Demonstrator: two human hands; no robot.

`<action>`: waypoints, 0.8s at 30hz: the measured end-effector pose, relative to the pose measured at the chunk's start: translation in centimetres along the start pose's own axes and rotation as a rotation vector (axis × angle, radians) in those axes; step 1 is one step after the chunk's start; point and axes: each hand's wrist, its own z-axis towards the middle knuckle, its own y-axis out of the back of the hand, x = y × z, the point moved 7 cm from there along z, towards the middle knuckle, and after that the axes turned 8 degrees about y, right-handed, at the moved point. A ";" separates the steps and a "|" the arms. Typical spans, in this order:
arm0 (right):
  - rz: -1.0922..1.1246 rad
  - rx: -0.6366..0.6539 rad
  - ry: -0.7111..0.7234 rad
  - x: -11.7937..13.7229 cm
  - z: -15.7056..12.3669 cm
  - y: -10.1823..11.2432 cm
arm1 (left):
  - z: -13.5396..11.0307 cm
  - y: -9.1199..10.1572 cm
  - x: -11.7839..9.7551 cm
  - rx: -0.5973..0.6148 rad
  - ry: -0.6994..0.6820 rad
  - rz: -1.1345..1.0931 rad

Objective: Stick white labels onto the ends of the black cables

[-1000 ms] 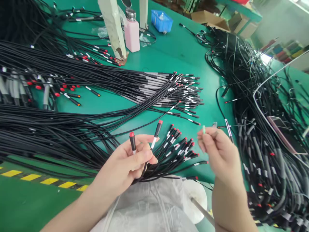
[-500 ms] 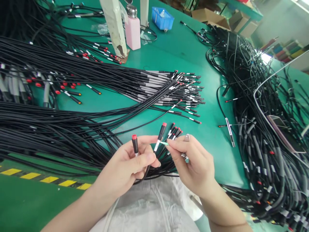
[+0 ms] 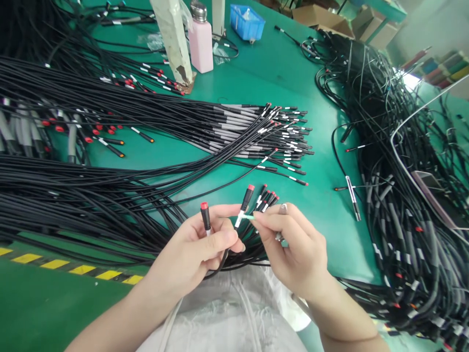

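My left hand (image 3: 205, 244) is closed around a black cable whose red-tipped connector (image 3: 247, 198) points up, with a white label (image 3: 239, 218) just below it. A second red-tipped connector (image 3: 205, 217) stands up between the fingers of the same hand. Between thumb and forefinger, my right hand (image 3: 293, 239) pinches a thin stick with a pale green end (image 3: 249, 217); its tip touches the white label. A ring is on one finger, and a small metallic thing sits partly hidden in the palm. More red-tipped connectors (image 3: 269, 195) lie just behind the right hand.
Bundles of black cables (image 3: 164, 112) stretch across the green table from the left. Another cable heap (image 3: 403, 220) covers the right side, with a phone-like object (image 3: 436, 200) on it. Farther back stand a pink pump bottle (image 3: 201, 44), a pale post (image 3: 174, 44) and a blue bin (image 3: 247, 23).
Both hands keep their hold almost unchanged. The stick's tip stays at the label, and the view has shifted slightly.
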 end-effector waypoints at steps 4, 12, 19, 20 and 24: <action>0.033 0.047 -0.008 0.0 0.1 -0.2 | 0.2 -0.1 0.0 0.001 -0.005 -0.012; 0.037 0.044 0.018 0.2 0.4 0.0 | 0.3 -0.1 0.2 0.058 -0.010 -0.047; 0.044 0.039 -0.003 0.2 0.2 0.2 | 0.1 -0.1 0.5 0.080 0.017 -0.059; 0.055 0.073 0.001 0.4 0.1 0.0 | 0.1 -0.1 0.5 0.078 0.017 -0.070; 0.160 0.143 -0.023 0.8 0.0 0.0 | 0.1 -0.1 0.8 0.115 0.024 -0.119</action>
